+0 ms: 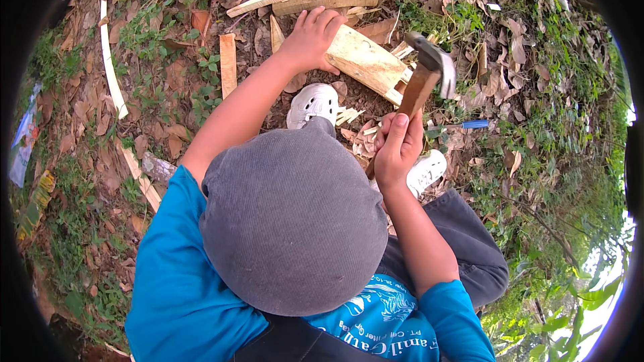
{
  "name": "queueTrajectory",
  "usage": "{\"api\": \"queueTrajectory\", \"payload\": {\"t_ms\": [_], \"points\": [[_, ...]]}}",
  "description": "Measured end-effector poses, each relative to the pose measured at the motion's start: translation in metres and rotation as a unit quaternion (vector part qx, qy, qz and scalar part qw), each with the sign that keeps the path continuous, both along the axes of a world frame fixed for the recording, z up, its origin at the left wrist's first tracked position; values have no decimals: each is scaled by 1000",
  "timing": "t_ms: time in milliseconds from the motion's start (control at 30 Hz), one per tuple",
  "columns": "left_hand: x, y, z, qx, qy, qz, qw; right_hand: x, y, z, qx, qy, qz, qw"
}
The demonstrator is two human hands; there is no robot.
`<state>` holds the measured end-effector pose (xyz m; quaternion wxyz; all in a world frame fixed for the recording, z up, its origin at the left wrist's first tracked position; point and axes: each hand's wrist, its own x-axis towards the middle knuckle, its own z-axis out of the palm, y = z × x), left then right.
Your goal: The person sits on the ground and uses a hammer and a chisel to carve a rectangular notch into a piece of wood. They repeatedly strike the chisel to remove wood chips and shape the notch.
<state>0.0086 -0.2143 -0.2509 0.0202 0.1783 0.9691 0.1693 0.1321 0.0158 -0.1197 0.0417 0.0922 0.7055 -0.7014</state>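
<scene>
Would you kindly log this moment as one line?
left hand steadies wood block | right hand grips raised hatchet | ground: leaves, wood chips

A single head-worn fisheye view looks steeply down, close over the grey cap point(293, 221), toward leaf-strewn ground point(168, 74).

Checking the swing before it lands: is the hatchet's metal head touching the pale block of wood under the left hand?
Apart. The head view shows the hatchet head raised clear of the wood block, with leaf litter visible between them.
</scene>
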Motion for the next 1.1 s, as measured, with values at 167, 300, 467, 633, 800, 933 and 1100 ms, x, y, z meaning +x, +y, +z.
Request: {"api": "queueTrajectory", "payload": {"t_ms": [167, 300, 467, 633, 800, 933, 1100], "points": [[-7, 7, 5, 13, 0, -15, 1000, -5, 9, -74, 138, -45, 23, 989], [-5, 3, 0, 11, 1, -7, 1000, -31, 1, -51, 20, -123, -43, 991], [-3, 0, 0, 37, -15, -8, 999, -24, 13, 4, -28, -37, -30, 998], [-1, 5, 11, -13, -8, 4, 1000, -2, 17, -19, -34, -110, 17, 993], [-3, 12, 12, 35, 30, 12, 999, 17, 35, -59, 42, -184, 39, 981], [-1, 14, 22, 70, -35, 13, 997, 19, 38, -44, -24, -293, -7, 956], [21, 23, 24, 85, -37, 74, 993, 5, 29, -37, -105, -301, -112, 941]]}}
